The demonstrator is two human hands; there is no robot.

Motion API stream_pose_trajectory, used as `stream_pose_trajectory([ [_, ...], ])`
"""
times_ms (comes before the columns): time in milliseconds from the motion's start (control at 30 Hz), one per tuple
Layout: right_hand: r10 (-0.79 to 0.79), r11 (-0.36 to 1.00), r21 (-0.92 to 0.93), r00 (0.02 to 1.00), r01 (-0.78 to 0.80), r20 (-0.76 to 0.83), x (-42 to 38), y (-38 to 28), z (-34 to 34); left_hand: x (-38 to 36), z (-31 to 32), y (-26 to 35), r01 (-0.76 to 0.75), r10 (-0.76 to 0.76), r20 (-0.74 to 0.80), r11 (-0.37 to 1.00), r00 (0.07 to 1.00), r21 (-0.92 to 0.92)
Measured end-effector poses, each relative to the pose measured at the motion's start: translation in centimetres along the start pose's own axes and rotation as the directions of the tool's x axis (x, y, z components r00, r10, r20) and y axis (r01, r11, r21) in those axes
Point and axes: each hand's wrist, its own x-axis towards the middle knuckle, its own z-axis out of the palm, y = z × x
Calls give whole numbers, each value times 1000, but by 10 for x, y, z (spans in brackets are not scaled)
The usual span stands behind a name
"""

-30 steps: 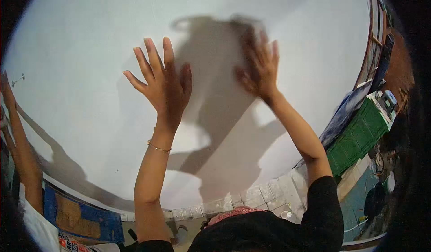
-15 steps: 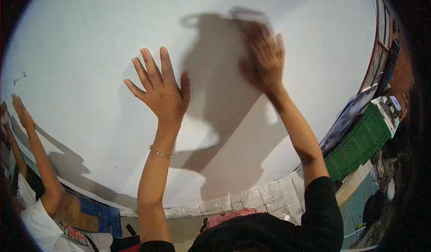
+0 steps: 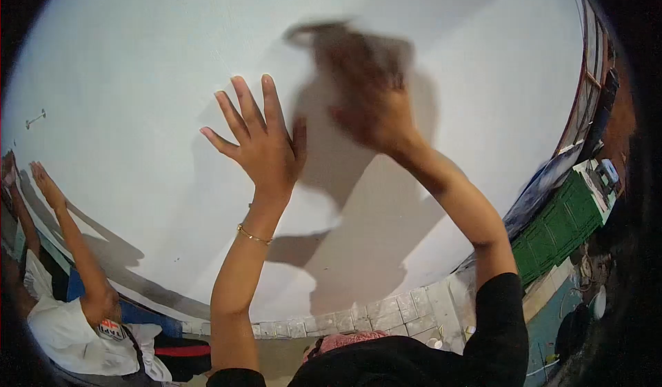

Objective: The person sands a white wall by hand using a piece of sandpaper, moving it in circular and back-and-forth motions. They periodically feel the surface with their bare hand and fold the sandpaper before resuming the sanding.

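"Wall (image 3: 158, 180) first: where is it, and which way does it point?"

"It rises beyond the tile strip (image 3: 372, 313), pale, its broad face turned towards the wearer. Its lower edge runs crosswise beside the strip, bowed in this view. The wall runs out of the picture, so I can't tell its long axis."

"And the left grip (image 3: 265, 154)?"

"Released and empty, above the strip, palm to the wall. The fingers fan upwards and the thumb stands nearly upright. I can't tell whether the palm touches. A thin bracelet (image 3: 254, 235) circles the wrist, between that grip and the strip."

"What of the right grip (image 3: 376, 107)?"

"Farther above the strip, slanting up and leftwards over a dark shadow (image 3: 324, 145) on the wall. It's blurred; I can't tell whether it is released, clenched or grasping something, or whether it touches."

"Anything around them?"

"A green crate (image 3: 562, 230) lies right of the strip, its long side slanting up to the right. Left of the strip, a co-worker in a white shirt (image 3: 86, 328) has both arms raised, hands (image 3: 48, 183) by the wall. Pinkish cloth (image 3: 352, 339) shows just below the strip."
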Motion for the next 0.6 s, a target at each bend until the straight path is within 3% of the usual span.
stream_pose_trajectory([
  [33,-186,982,10,980,186,72,1,-4,1,0,3,0,-8,8,-12,1000,1000,-2],
  [67,-184,983,12,980,183,71,6,-2,-2,0,3,0,-10,10,-9,1000,1000,-1],
  [133,52,960,-276,999,-51,-5,29,13,-6,0,4,0,-21,19,-22,996,1000,-82],
  [167,75,898,-420,986,-132,-150,39,30,-6,0,4,-1,-17,16,-14,997,1000,-78],
  [200,178,899,-323,922,-295,-345,54,40,-9,3,3,-1,-29,29,5,997,1000,-78],
  [267,154,910,-337,952,-240,-264,50,14,1,8,2,-10,-39,41,26,997,999,-64],
  [300,-51,967,-254,995,27,-90,37,5,3,13,0,-16,-13,13,-3,998,1000,-61],
  [333,-278,950,-126,959,284,61,26,1,7,19,-2,-23,15,-17,-34,998,999,-62],
  [367,-378,917,-117,925,381,44,20,3,10,25,-3,-31,30,-32,-54,999,998,-42],
  [400,-379,917,-116,924,382,42,24,6,6,29,-4,-39,30,-32,-55,999,998,-40],
  [467,-17,928,-372,1000,18,5,40,14,-4,32,-9,-54,49,-55,-90,997,994,-66],
  [500,16,947,-306,964,-100,-267,51,20,-3,32,-9,-60,42,-47,-94,997,994,-57],
  [533,11,949,-300,964,-93,-264,47,11,0,29,-10,-62,49,-54,-94,997,994,-52],
  [600,129,965,-241,988,-104,89,40,-18,4,28,-11,-67,19,-22,-68,998,997,-55],
])
